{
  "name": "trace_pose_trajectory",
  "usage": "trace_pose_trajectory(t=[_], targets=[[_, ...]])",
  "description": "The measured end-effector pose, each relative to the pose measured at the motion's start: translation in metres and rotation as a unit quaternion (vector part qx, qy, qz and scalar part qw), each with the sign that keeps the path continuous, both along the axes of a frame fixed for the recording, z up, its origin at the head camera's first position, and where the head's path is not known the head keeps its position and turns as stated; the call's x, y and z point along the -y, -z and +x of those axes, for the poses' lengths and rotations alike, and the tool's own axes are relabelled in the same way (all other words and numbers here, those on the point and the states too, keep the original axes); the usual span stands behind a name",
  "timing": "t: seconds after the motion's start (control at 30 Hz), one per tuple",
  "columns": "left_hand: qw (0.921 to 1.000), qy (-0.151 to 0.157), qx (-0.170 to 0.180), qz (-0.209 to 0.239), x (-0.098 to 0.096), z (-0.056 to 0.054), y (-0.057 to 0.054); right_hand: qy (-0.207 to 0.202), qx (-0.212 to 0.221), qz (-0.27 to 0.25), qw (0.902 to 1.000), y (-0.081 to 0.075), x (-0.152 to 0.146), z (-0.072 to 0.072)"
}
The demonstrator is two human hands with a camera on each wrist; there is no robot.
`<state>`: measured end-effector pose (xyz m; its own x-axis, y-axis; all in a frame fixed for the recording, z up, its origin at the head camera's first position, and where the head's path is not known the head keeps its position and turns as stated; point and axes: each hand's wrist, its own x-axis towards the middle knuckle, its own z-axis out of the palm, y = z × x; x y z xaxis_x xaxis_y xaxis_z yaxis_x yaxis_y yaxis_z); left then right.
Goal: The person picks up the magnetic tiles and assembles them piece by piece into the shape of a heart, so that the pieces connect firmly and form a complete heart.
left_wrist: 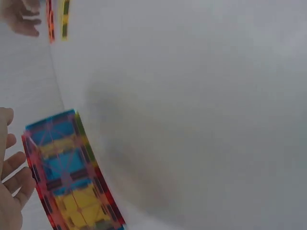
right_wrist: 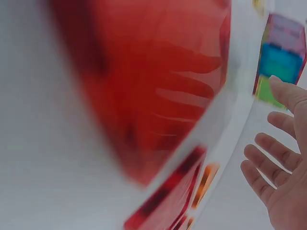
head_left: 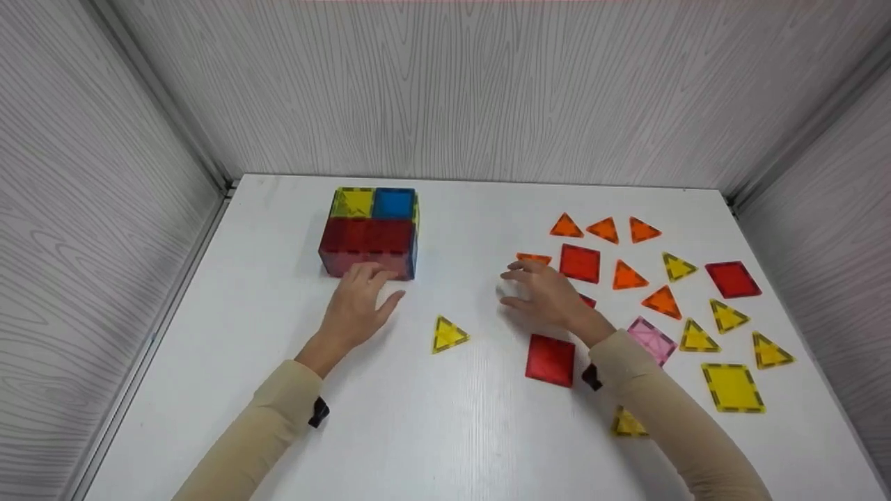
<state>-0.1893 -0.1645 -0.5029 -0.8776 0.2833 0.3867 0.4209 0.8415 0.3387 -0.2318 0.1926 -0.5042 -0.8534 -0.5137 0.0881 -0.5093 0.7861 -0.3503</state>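
Observation:
A low box of magnetic tiles [head_left: 369,234] stands on the left half of the table, its top red at the front with a yellow and a blue square behind. My left hand [head_left: 353,306] is at the box's front face, fingers loosely bent and thumb spread, gripping nothing. In the left wrist view the fingers appear beside the box's pink front [left_wrist: 64,177]. Over the table to the right, my right hand [head_left: 546,296] hovers with spread fingers and holds nothing. An orange triangle tile [head_left: 534,258] and a red square tile [head_left: 588,301] are partly hidden by it.
A single yellow triangle [head_left: 449,335] lies between the hands. Another red square [head_left: 550,360] is beside the right wrist. Orange triangles [head_left: 629,275], yellow triangles [head_left: 728,316], a pink square [head_left: 653,341] and a yellow square [head_left: 733,387] are scattered right. Panels [head_left: 445,90] enclose the table.

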Motion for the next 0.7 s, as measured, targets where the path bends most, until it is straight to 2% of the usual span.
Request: trace_pose_trajectory(t=[0.13,0.3,0.5,0.7], targets=[[0.9967,0.036,0.071,-0.016,-0.026,0.014,0.006,0.031,-0.01,0.007,0.9994,0.001,-0.029,-0.015],[0.9851,0.084,0.144,-0.043,-0.049,0.023,0.017,0.052,-0.02,0.041,0.9976,0.005,-0.048,-0.026],[0.9741,0.138,0.164,-0.072,-0.061,0.026,0.027,0.07,0.005,0.065,0.9954,0.013,-0.054,-0.032],[0.9729,0.146,0.155,-0.09,-0.061,0.025,0.028,0.063,-0.002,0.056,0.9964,0.017,-0.047,-0.035]])
